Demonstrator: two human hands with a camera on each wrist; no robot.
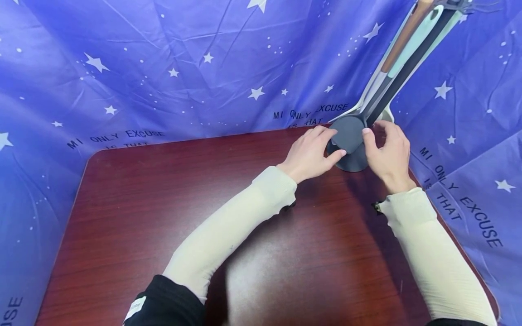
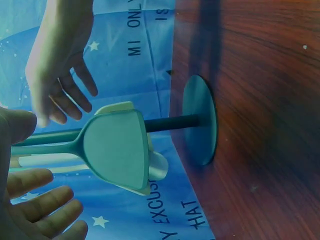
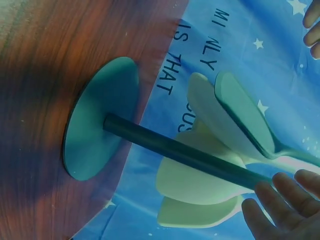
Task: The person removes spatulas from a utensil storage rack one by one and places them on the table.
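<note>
A dark utensil stand, with a round base and a straight pole, stands upright at the table's far right. Several kitchen utensils hang from it. A dark flat-bladed spatula faces the person, with pale utensil heads behind it. My left hand is at the left of the spatula, thumb and fingers spread. On the other side, my right hand is beside the pole, its fingers loosely extended. Neither hand grips anything; whether fingertips touch the utensils is unclear.
The stand is on a reddish-brown wooden table, near its far right corner. Blue star-printed cloth hangs behind and along the sides. Brown and mint handles rise to the stand's top, where dark hooks show.
</note>
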